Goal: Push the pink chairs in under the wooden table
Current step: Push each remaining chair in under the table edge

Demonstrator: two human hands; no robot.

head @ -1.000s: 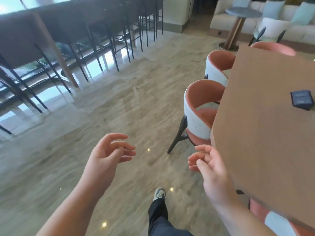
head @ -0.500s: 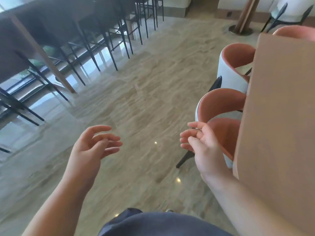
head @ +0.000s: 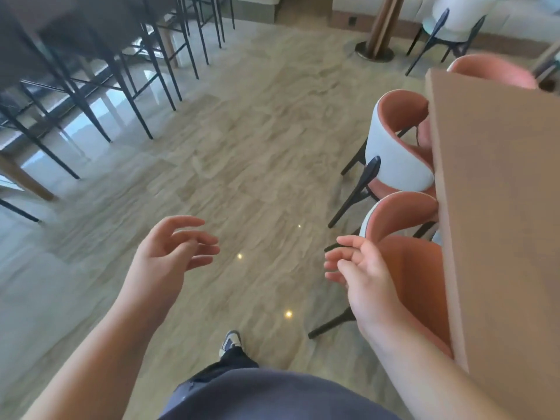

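The wooden table (head: 503, 207) fills the right side. Two pink chairs with white backs and black legs stand along its left edge: the near chair (head: 403, 225) partly under the top, and a second chair (head: 397, 140) just beyond it, also tucked in. A third pink chair (head: 491, 71) shows at the table's far end. My right hand (head: 360, 277) hovers with loosely curled fingers just left of the near chair's backrest, holding nothing. My left hand (head: 169, 256) hangs over the floor, fingers relaxed and empty.
Polished stone floor (head: 242, 162) stretches ahead. Dark bar stools (head: 121, 71) with thin black legs line a counter at the left. A round pedestal table base (head: 375, 50) and another chair (head: 448, 28) stand at the back right. My shoe (head: 230, 342) is below.
I have walked forward along the table; the near pink chair is now right beside my right hand. Both hands keep the same loose, empty pose.
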